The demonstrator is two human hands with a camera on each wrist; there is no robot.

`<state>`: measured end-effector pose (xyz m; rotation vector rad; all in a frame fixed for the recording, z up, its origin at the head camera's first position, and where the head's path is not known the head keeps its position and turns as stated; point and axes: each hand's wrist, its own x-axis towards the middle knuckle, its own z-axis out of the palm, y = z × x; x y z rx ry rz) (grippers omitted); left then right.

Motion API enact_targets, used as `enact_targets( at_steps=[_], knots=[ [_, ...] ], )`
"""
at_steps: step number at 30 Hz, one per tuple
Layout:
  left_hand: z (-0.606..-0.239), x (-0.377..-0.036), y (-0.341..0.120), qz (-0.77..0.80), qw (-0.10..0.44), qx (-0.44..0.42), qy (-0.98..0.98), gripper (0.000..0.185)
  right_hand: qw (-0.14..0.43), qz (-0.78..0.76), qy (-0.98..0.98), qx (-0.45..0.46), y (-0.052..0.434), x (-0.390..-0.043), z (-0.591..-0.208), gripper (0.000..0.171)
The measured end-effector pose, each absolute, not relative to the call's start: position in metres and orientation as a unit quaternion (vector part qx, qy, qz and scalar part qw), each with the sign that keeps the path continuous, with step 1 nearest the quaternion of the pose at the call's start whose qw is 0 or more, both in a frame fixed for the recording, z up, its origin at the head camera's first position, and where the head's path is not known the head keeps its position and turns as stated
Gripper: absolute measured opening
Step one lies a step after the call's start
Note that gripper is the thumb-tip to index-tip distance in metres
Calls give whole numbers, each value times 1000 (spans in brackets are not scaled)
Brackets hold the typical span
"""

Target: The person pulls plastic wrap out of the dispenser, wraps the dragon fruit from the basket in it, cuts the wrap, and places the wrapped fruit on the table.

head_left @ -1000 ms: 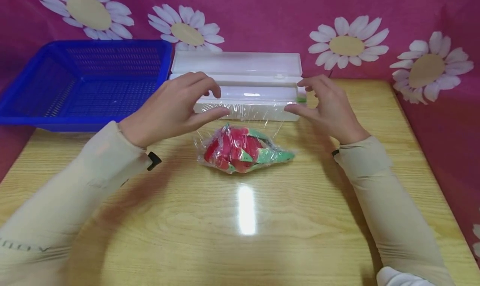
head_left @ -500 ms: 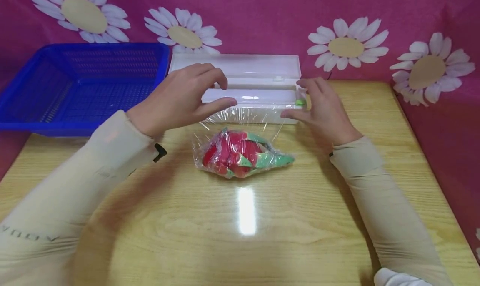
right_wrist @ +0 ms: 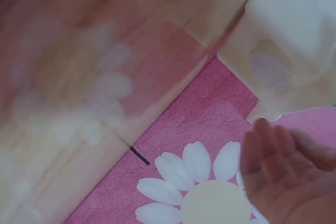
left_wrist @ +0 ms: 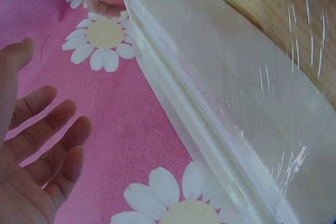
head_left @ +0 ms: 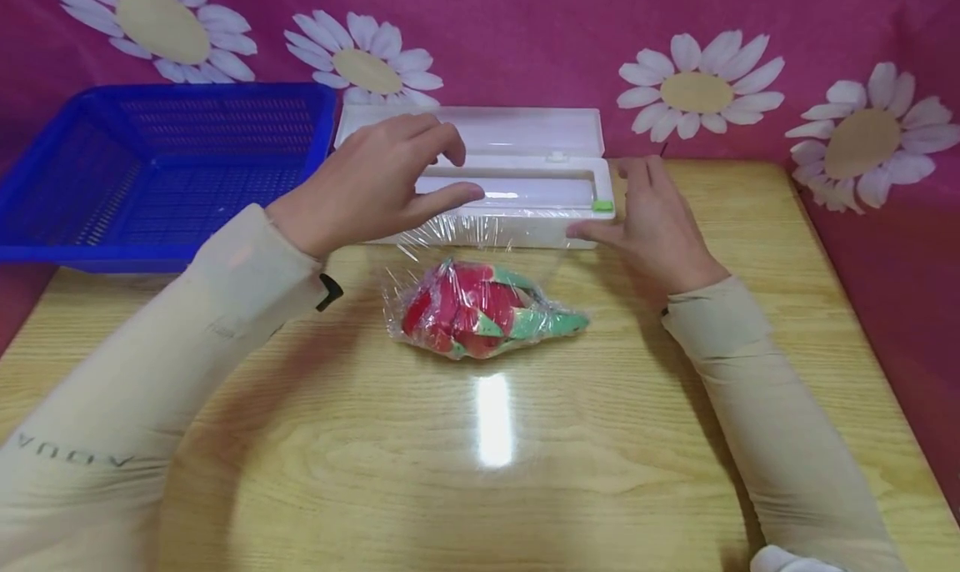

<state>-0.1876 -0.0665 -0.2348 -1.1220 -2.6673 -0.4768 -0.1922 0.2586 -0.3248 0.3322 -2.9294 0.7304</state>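
A dragon fruit (head_left: 487, 309), red with green scales, lies on the table wrapped in cling film. Clear film (head_left: 468, 232) stretches from it back to a white cling film box (head_left: 525, 232), whose lid (head_left: 517, 130) stands raised behind. A green slider (head_left: 602, 206) sits at the box's right end. My left hand (head_left: 382, 180) hovers over the box's left part, fingers spread and holding nothing in the left wrist view. Beside the box's right end is my right hand (head_left: 660, 226), thumb in front of the corner, fingers behind; whether it touches the box is unclear.
A blue plastic basket (head_left: 217, 255) stands at the back left, close to the box. Behind the wooden table (head_left: 480, 505) hangs a pink cloth (head_left: 525, 38) with white daisies, which also runs down the right side.
My left hand has moved right and slightly away from me over the box. The right hand's fingers have shifted from above the box's end to just right of it, baring the green slider.
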Motion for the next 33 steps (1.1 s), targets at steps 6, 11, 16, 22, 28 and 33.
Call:
enact_targets(
  at_steps=[6, 11, 16, 22, 28, 33],
  knots=[
    [-233, -195, -62, -156, 88, -375, -909, 46, 3, 221, -972, 79, 261, -192, -323, 97],
    [-231, -200, -55, -149, 81, -378, -910, 48, -16, 202, -976, 81, 260, -192, -321, 88],
    [-230, -207, -50, -136, 79, -378, -912, 48, -5, 180, -978, 107, 261, -193, -323, 88],
    [-231, -215, -43, -132, 63, -382, -912, 49, 3, 164, -977, 133, 264, -194, -326, 81],
    [-235, -225, -31, -118, 31, -390, -913, 50, -6, 169, -975, 144, 267, -195, -328, 76],
    [-240, -233, -19, -100, 25, -412, -905, 51, -10, 174, -974, 142, 270, -195, -331, 73]
  ],
)
